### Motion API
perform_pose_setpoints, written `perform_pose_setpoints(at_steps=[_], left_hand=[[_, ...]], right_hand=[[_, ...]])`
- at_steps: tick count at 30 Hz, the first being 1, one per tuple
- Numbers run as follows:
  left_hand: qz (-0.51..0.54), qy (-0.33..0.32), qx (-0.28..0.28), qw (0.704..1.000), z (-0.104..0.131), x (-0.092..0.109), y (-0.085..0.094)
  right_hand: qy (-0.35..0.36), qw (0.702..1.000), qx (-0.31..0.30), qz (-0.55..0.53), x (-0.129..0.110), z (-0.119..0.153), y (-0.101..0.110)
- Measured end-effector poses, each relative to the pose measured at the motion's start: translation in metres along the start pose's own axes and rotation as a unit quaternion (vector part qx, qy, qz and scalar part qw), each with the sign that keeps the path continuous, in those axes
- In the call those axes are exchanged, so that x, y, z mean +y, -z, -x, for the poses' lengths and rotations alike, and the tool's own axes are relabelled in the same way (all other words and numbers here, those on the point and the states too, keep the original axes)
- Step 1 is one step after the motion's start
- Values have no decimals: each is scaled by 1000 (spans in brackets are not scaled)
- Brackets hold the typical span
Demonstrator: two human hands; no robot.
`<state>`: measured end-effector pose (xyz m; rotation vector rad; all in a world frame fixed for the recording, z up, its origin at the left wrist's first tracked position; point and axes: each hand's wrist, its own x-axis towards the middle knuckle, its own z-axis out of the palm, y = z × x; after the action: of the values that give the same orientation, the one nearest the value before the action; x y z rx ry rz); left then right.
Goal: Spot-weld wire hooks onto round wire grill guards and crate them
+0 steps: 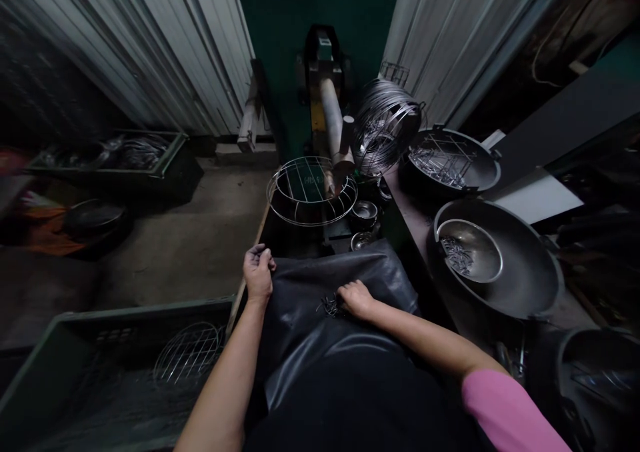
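My right hand (356, 299) is closed at a small pile of short metal wire pieces (330, 305), which lies on the black apron (305, 299) over my lap. Its fingertips are partly hidden among the pieces. To the left, my left hand (259, 270) is raised at the apron's edge with fingers curled and pinched; what they hold, if anything, does not show. Ahead of both hands, a round wire rack (313, 225) sits at the tip of a machine's thick metal arm (331, 109).
At right stand a large dark pan (530, 272) holding a steel bowl (487, 252) and another pan (485, 179) with wire pieces. A wire coil (387, 122) rests behind. At lower left, a green crate (45, 372) contains a wire rack (190, 355). Small metal cups (364, 212) sit ahead.
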<state>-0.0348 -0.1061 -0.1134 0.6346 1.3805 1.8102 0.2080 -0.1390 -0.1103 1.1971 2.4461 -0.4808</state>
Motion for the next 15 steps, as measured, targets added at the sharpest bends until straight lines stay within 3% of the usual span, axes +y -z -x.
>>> perform_pose_setpoints(at_steps=[4, 7, 11, 15], left_hand=[[-15, 1, -7, 1000, 1, 0, -3], [-25, -2, -8, 1000, 1, -1, -3], [-33, -10, -4, 999, 0, -3, -2], [-39, -9, -11, 999, 0, -3, -2]], right_hand=[[65, 996, 5, 62, -6, 1, -5], [99, 994, -8, 48, -7, 2, -4], [27, 997, -53, -40, 9, 6, 10], [-12, 984, -25, -174, 35, 16, 23]])
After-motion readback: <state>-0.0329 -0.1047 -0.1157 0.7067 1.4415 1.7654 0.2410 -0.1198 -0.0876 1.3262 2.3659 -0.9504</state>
